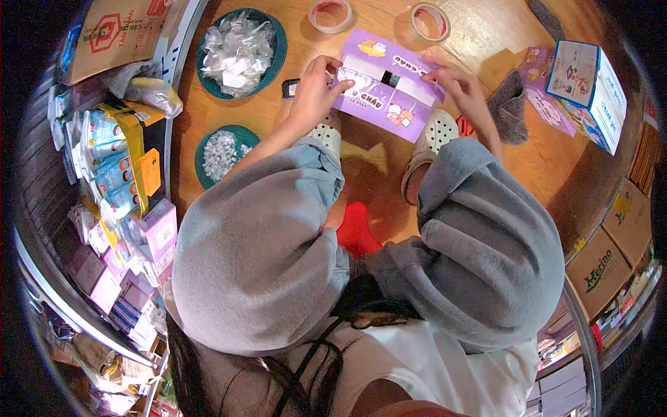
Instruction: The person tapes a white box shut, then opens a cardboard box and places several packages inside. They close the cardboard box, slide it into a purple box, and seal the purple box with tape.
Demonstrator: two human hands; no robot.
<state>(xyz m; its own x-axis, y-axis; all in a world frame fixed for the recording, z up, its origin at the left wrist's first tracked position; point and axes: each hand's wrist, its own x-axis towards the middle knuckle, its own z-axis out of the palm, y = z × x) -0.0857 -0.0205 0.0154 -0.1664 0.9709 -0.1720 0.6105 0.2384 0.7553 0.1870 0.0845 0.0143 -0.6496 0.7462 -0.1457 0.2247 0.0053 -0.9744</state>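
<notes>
A purple printed cardboard box (389,115) with white inner flaps and cartoon pictures is held up between my knees, above the shoes. A small dark gap shows between its flaps. My left hand (321,90) pinches the box's left edge, thumb on the near flap. At the box's right end, my right hand (460,90) has its fingers closed on the edge of the far flap. A small black object (290,88) lies on the floor just left of my left hand.
Two tape rolls (331,15) lie beyond the box. Green baskets hold clear plastic wrappers (237,54) and small clear pieces (221,154). Printed boxes (582,87) stand at right, near a grey cloth (509,108). Stocked shelves (114,167) line the left; Merino cartons (599,274) stand right.
</notes>
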